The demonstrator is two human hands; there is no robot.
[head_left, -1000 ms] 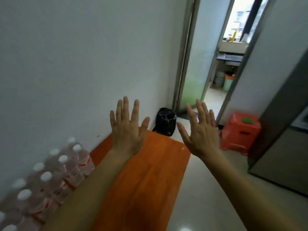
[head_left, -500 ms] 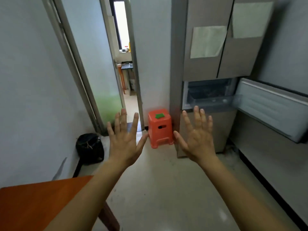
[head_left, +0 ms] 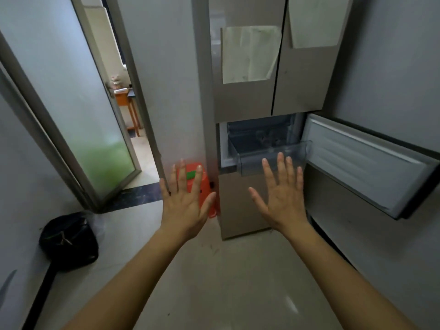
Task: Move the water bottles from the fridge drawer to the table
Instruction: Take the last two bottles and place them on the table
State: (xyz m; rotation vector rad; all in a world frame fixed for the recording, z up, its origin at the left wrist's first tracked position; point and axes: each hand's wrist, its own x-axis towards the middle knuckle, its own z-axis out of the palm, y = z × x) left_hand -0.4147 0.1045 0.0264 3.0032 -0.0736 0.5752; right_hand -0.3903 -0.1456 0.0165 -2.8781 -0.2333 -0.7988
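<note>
1. Stands facing a tall fridge (head_left: 247, 103), with both upper doors closed and a pale paper sheet (head_left: 250, 53) stuck on each.
2. Below those doors, on the fridge's right half: an open compartment, with its lower door (head_left: 366, 167) swung wide to the fridge's right.
3. Sticking out of that compartment: the clear fridge drawer (head_left: 273, 160), pulled forward past the fridge front.
4. Deep in the drawer, toward the fridge's back: dim rounded shapes, possibly the water bottles (head_left: 269, 139), too blurred to confirm or count.
5. Holds the left hand (head_left: 184, 201) up before the fridge's lower left corner, back toward the camera, fingers straight and spread, grasping nothing.
6. Holds the right hand (head_left: 284, 198) up before the fridge's lower front, likewise flat and spread, empty, with its fingertips overlapping the drawer's front wall in the view.
7. On the floor against the fridge's left side: a red stool (head_left: 205, 181) with a green patch on top, partly hidden behind the left hand.
8. Left of the fridge: an open doorway, with a frosted glass door (head_left: 95, 129) swung open beside it.
9. Well left of the fridge, on the floor by the wall: a black bag (head_left: 69, 241).
</note>
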